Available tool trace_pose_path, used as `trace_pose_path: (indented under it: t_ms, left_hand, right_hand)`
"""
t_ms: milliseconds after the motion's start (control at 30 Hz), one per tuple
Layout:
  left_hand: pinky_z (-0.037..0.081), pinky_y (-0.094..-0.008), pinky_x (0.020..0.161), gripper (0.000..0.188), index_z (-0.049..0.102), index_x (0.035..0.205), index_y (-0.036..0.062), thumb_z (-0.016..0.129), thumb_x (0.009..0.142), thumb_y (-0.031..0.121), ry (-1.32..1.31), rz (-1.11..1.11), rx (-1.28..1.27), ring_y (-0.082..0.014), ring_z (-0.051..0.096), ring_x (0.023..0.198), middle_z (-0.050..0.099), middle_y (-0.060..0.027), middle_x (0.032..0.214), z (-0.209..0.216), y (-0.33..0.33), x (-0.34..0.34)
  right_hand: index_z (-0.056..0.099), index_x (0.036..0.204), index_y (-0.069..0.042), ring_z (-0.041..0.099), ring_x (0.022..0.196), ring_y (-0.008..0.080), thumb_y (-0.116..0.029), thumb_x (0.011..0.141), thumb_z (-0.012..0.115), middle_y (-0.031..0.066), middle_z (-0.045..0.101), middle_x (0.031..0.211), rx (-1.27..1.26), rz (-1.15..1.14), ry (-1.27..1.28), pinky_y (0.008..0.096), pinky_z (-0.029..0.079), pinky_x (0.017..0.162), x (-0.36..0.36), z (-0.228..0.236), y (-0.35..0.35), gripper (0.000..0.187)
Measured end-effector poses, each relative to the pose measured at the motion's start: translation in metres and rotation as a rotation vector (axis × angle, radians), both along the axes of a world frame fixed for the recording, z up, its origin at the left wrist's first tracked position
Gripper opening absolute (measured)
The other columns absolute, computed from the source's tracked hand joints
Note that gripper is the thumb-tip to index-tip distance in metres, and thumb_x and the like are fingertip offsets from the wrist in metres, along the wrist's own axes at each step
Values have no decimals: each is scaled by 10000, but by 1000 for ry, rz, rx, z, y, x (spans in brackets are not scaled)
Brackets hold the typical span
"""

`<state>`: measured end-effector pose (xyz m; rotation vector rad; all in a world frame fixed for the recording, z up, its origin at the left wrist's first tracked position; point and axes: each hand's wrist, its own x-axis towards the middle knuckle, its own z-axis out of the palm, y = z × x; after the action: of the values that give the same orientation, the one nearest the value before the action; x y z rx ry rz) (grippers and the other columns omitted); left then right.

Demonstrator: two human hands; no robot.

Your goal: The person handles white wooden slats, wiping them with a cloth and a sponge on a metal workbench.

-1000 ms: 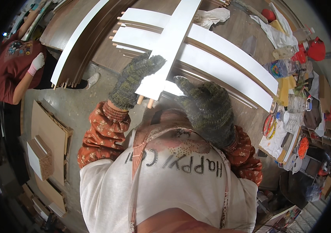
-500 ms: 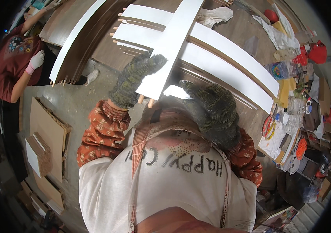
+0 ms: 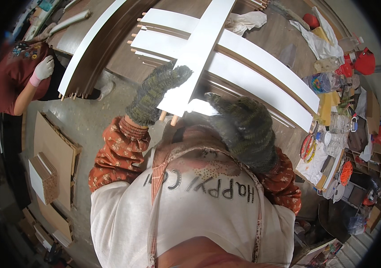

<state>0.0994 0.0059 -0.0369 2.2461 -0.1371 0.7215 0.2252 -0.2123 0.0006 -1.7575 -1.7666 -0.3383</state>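
A long white board [image 3: 204,49] with wooden dowels in its near end lies across other white boards [image 3: 253,85] on the table. My left hand [image 3: 157,94], in a dark green-black knitted glove, grips its near end from the left, fingers over the top face. On the other side, my right hand [image 3: 246,127], gloved alike, is closed with its fingertips at a small bright white piece [image 3: 201,107] beside the board's end. What that piece is, I cannot make out; the right palm side is hidden.
Further boards with dowels [image 3: 94,38] stand stacked at the left. A co-worker in a dark red top [image 3: 9,82] stands beyond them. Bottles [image 3: 327,82], tape rolls [image 3: 307,147] and cloths crowd the right side. Brown panels [image 3: 54,156] lie lower left.
My hands and the long board stay almost still. At the far left, the co-worker's reaching arm has shifted, and a long pale roll now shows near it.
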Motion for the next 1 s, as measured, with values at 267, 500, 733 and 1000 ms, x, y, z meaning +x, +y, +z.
trace_pose_path:
  t_ms: [267, 500, 733, 1000]
  left_hand:
    - [538, -274, 554, 386, 549, 1184, -15, 637, 874, 198, 473, 54, -793, -154, 645, 679, 651, -101, 855, 21, -8, 0]
    - [533, -276, 664, 493, 484, 1269, -7, 664, 866, 211, 591, 96, -729, -134, 615, 747, 636, -85, 900, 49, 6, -9]
    - [402, -366, 1010, 768, 298, 1414, 20, 729, 815, 235, 521, 158, -91, -252, 451, 1219, 414, -171, 1370, 57, 8, 4]
    - [498, -326, 764, 703, 354, 1328, -28, 724, 795, 243, 512, 199, -312, -215, 579, 931, 556, -154, 1061, 58, -35, 27]
  right_hand:
    - [638, 1042, -44, 578, 743, 278, -131, 790, 687, 105, 599, 840, -17, -85, 133, 410, 470, 654, 16, 8, -15, 272]
    - [642, 1065, -36, 581, 693, 276, -42, 790, 654, 132, 604, 890, 56, -268, 273, 376, 472, 633, 39, 22, -41, 275]
    - [601, 1004, -70, 578, 756, 257, -15, 814, 624, 127, 625, 1153, 169, -221, 215, 372, 487, 624, 47, 12, -58, 199]
    - [655, 1122, -42, 555, 641, 228, -84, 830, 668, 88, 588, 762, 120, -356, 678, 336, 461, 596, 40, 3, -65, 295]
